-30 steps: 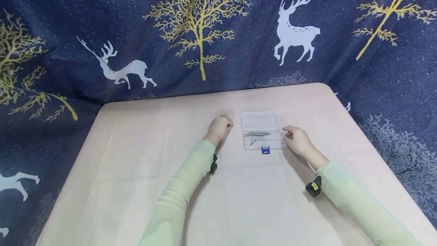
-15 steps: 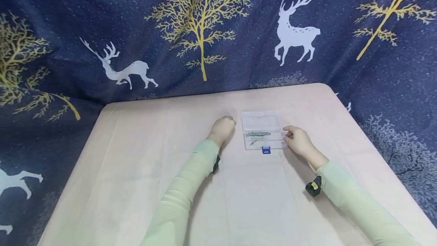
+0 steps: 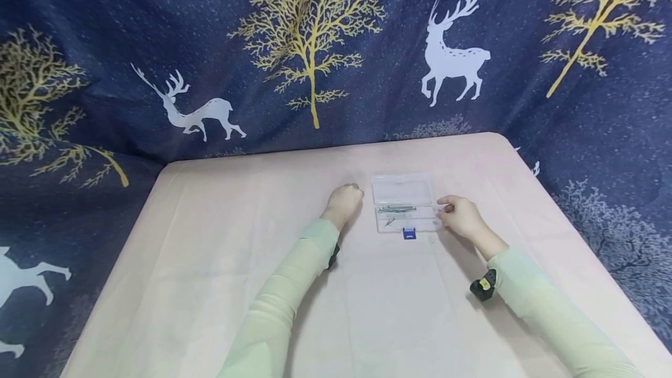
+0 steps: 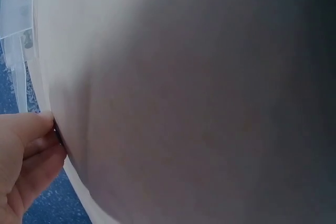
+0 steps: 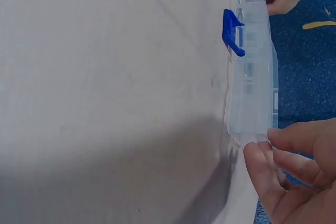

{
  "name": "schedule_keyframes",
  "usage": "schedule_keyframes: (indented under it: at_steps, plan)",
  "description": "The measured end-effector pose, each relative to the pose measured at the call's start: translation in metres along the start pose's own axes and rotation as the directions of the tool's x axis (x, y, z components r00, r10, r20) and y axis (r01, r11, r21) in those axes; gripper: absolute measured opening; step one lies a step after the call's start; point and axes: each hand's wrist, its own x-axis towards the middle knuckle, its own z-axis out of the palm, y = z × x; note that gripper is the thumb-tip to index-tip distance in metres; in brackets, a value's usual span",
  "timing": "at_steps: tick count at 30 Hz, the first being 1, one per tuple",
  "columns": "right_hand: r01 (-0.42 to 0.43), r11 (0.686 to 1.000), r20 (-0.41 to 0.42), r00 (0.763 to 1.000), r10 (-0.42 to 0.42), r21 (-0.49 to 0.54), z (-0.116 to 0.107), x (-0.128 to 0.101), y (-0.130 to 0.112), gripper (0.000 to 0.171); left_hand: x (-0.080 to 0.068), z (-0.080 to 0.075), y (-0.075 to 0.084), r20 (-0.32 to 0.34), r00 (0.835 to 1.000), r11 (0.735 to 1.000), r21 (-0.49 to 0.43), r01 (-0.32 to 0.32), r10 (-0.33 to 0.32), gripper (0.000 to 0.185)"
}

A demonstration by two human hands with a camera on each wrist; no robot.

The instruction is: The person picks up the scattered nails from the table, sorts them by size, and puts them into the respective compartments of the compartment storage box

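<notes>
A clear plastic box (image 3: 404, 206) lies open near the middle of a table (image 3: 210, 261) draped in a pale cloth, a few thin metal pins (image 3: 396, 209) inside and a blue latch (image 3: 409, 233) on its near edge. The right hand (image 3: 461, 217) touches the box's right end with its fingertips (image 5: 262, 153), the fingers loosely bent. The left hand (image 3: 343, 200) rests just left of the box, curled into a loose fist; whether it holds anything cannot be told. A dark blue curtain (image 3: 315, 45) patterned with deer and trees hangs behind.
</notes>
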Motion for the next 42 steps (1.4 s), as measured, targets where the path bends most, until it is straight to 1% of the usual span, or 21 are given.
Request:
schedule_keyframes:
  at_steps: [6,8,15,19,24,27,32,36,39,42]
  plan:
    - [-0.044,0.998,0.016,0.999,0.043,0.05,-0.001,-0.001,0.0,0.036,-0.001,0.0,0.006,-0.025,1.0,1.0,0.024,0.003,-0.002,0.019]
    - [-0.048,0.997,0.016,0.999,0.047,0.064,0.0,-0.001,0.0,0.037,-0.001,0.0,0.007,-0.033,0.999,0.999,0.05,0.0,0.001,0.019]
    - [-0.033,0.997,0.011,0.999,0.032,0.075,0.0,-0.004,0.001,0.036,-0.002,-0.001,0.013,-0.029,0.998,0.989,0.135,-0.053,0.057,0.019]
    - [-0.019,0.996,0.002,1.0,0.019,0.082,-0.001,-0.006,0.001,0.036,-0.003,-0.003,0.016,-0.036,0.997,0.987,0.149,-0.057,0.063,0.02]
    - [-0.02,0.994,0.006,1.0,0.02,0.109,-0.001,-0.009,0.002,0.038,-0.005,-0.004,0.02,-0.043,0.995,0.981,0.176,-0.08,0.089,0.021]
    - [-0.022,0.993,0.013,1.0,0.021,0.116,-0.001,-0.01,0.002,0.039,-0.006,-0.004,0.021,-0.042,0.996,0.982,0.173,-0.072,0.08,0.021]
    - [-0.029,0.993,0.024,0.999,0.026,0.115,0.001,-0.011,0.005,0.04,-0.01,0.0,0.016,-0.058,0.998,0.995,0.098,-0.026,0.032,0.021]
    - [-0.021,0.993,0.018,1.0,0.02,0.112,0.002,-0.01,0.007,0.04,-0.013,0.002,0.01,-0.084,0.996,1.0,0.006,0.02,-0.019,0.021]
    - [-0.015,0.993,0.01,1.0,0.014,0.115,0.002,-0.009,0.007,0.038,-0.015,0.002,0.006,-0.121,0.991,0.995,-0.081,0.049,-0.059,0.018]
    - [-0.01,0.992,0.007,1.0,0.009,0.123,0.001,-0.009,0.006,0.037,-0.016,0.003,0.003,-0.162,0.982,0.981,-0.183,0.068,-0.099,0.009]
